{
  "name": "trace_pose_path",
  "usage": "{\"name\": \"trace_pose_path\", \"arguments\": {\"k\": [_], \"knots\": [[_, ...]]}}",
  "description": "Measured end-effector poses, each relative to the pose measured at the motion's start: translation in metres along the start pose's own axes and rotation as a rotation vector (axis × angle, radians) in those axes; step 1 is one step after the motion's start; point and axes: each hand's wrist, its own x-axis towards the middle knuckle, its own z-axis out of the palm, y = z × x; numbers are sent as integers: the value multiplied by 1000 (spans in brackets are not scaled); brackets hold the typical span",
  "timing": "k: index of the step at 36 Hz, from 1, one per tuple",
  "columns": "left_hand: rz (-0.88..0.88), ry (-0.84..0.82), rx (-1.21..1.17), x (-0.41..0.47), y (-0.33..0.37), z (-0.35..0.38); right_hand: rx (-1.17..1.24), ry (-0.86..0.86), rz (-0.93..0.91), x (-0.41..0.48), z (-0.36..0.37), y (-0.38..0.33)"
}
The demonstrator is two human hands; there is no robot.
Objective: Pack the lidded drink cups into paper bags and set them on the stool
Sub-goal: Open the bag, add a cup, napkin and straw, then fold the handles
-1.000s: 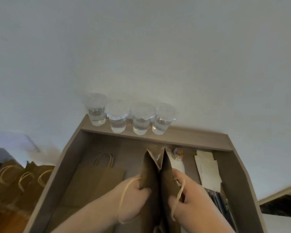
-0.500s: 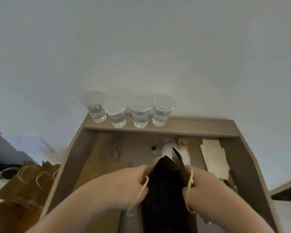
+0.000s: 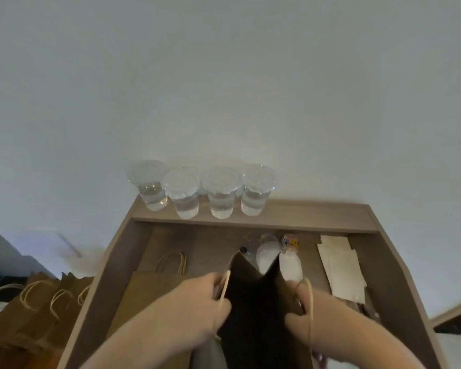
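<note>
Writing, brands, labels: none legible on any item; the view is soft.

Lidded drink cups: 4, clear plastic with clear lids, each part-filled with clear liquid. They stand upright in a row, (image 3: 149, 189), (image 3: 183, 199), (image 3: 221, 198) and (image 3: 254, 195), each close beside the next, on the raised back ledge (image 3: 317, 214) of a wooden desk (image 3: 112, 267), against a white wall.

Open paper bag (image 3: 253, 302): 1, brown, upright on the desk surface in front of the ledge, mouth spread and interior dark. No cup shows inside it.

Left hand (image 3: 197, 302): fingers curled over the bag's left rim and gripping it, with a pale twisted handle loop lying across them.

Right hand (image 3: 312, 318): clasps the bag's right rim, fingertips hidden inside, with the other handle loop over the wrist.

Flat paper bag (image 3: 149, 288): 1, brown, lying on the desk left of the open one, handle towards the ledge.

Standing paper bags (image 3: 37, 310): at least 3, brown, side by side off the desk's left edge; four handle loops show. Their support is hidden.

Pale paper sheets (image 3: 341, 267): overlapping pile, right side of the desk, count unclear.

Small multicoloured item (image 3: 290, 242) and white translucent pieces (image 3: 266, 251): behind the open bag, kind unclear.
</note>
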Motion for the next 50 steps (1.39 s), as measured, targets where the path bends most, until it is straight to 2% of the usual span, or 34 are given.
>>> {"name": "trace_pose_path", "arguments": {"k": [1,3,5,8,11,15,17,21,23,26,33,36,39,43,46,50], "knots": [[-3,30,-31,-2,3,2,-61,0,-32,-2,0,-1],[-10,80,-55,-8,9,5,-23,2,-109,-2,4,6],[22,112,-52,-8,12,6,-20,-160,-133,-8,-3,14],[14,94,-23,-1,13,2,-66,-48,-283,-26,-47,7],[-53,46,40,4,17,-1,-48,32,-273,-34,-103,-25],[-162,80,65,15,18,-4,-198,396,-389,38,-120,-71],[-230,75,69,25,16,-6,-214,523,-383,80,-118,-88],[-231,78,64,28,4,-6,-240,532,-215,143,-114,-105],[-227,98,36,21,-3,-4,-305,534,-193,159,-111,-109],[-200,133,-41,9,-13,-1,-356,628,-209,173,-111,-112],[-138,146,-141,15,-26,0,-271,530,-164,174,-117,-106],[-110,178,-227,19,-35,5,-240,495,-124,151,-119,-111],[-69,197,-289,21,-40,10,-315,517,-114,108,-117,-123],[-11,235,-271,23,-46,15,-391,537,-243,26,-112,-138],[24,218,-259,19,-46,14,-403,437,-373,-30,-95,-143],[49,253,-234,20,-51,12,-555,331,-407,-60,-56,-139]]}}
